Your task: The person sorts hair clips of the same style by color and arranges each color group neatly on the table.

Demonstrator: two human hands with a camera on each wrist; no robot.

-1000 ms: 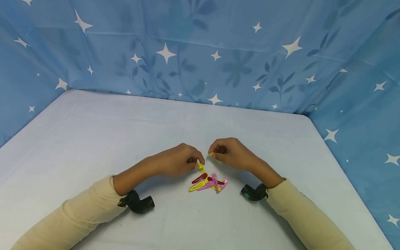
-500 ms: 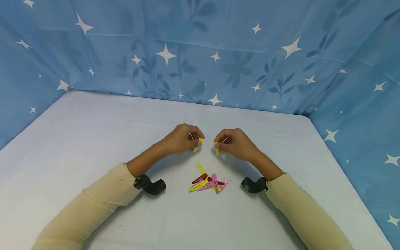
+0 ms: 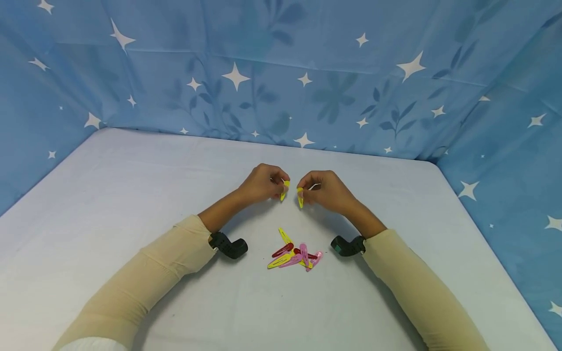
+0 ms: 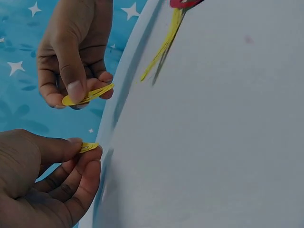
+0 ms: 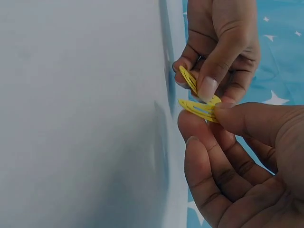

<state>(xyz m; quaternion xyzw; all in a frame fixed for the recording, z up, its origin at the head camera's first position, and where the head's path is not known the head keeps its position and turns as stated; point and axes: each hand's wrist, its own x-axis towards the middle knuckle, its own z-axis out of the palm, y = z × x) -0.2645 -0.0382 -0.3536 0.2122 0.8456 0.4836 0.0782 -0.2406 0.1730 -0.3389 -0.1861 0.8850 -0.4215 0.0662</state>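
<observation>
Above the far middle of the white table, my left hand (image 3: 262,183) pinches a yellow snap hair clip (image 3: 283,195) between thumb and fingers. A short gap to its right, my right hand (image 3: 327,191) pinches another yellow snap hair clip (image 3: 300,201). Both clips point downward in the head view. Up close in the right wrist view, the right hand's clip (image 5: 195,109) shows its open slotted frame, and the left hand's clip (image 5: 187,78) appears just behind it. Fingertips cover the wider end of each.
Nearer the person lies a loose pile of hair clips: yellow ones (image 3: 279,262), dark red ones (image 3: 282,250) and pink ones (image 3: 304,253), some overlapping. A blue curtain (image 3: 263,87) with white stars hangs behind the white table (image 3: 175,161).
My left hand has lifted a yellow clip from the pile and carried it away toward the far side. My right hand has also moved farther back with its clip, and the hands are now close together.
</observation>
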